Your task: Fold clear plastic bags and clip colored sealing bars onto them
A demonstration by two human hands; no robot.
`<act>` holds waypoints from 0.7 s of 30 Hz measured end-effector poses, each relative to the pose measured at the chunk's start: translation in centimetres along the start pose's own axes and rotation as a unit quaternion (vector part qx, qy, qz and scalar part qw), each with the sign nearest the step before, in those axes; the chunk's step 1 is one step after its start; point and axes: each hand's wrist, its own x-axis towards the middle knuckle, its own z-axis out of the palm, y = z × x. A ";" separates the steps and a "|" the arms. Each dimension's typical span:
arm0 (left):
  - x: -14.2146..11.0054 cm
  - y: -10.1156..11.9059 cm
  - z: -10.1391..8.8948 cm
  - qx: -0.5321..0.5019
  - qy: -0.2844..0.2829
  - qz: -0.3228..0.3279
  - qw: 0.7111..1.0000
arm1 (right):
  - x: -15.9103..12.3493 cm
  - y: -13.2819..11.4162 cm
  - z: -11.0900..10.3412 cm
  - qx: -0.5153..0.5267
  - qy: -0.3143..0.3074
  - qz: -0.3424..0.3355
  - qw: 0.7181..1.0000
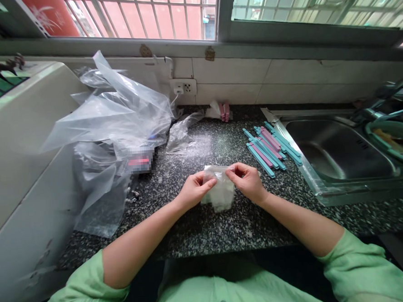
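Between my hands, above the speckled counter [179, 234], is a small clear plastic bag [223, 195]. My left hand [196, 190] pinches its upper left edge, thumb on top. At the upper right corner, my right hand [247, 178] grips it between thumb and fingers. The bag hangs down toward me and looks pale; whether anything lies inside I cannot make out. To the right of my right hand lies a loose pile of turquoise and pink plastic bag clips [267, 147].
Large clear plastic bags [117, 110] heap up on the left, beside a white appliance [23, 134]. A crumpled small bag [183, 134] and pink clips [224, 112] lie near the wall. At right is a steel sink [341, 151] with a green basin [391, 135]. A charger fills the wall socket [188, 87].
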 end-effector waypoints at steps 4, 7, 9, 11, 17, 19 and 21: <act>0.0 0.2 0.3 0.007 0.026 0.033 0.999 | -0.2 0.3 0.3 -0.043 0.010 -0.026 0.999; 0.0 0.1 1.0 0.020 0.022 0.031 0.999 | -0.6 0.5 0.9 -0.087 0.017 -0.048 0.995; -0.1 -0.2 1.2 0.012 0.011 -0.001 1.000 | -0.5 0.6 0.9 -0.104 0.010 -0.065 0.992; -0.2 -0.4 1.1 -0.009 0.021 -0.031 0.999 | 0.2 0.7 0.1 -0.110 -0.004 -0.081 0.991; -0.1 -0.6 0.0 -0.038 0.042 -0.064 0.996 | 5.1 3.5 -8.5 -0.310 0.170 0.002 0.935; -0.1 -0.5 -0.2 -0.038 0.039 -0.068 0.996 | 6.2 4.7 -11.2 -0.430 0.189 0.088 0.879; -0.1 -0.4 -0.3 -0.038 0.039 -0.070 0.996 | 6.8 5.3 -12.8 -0.497 0.168 0.159 0.836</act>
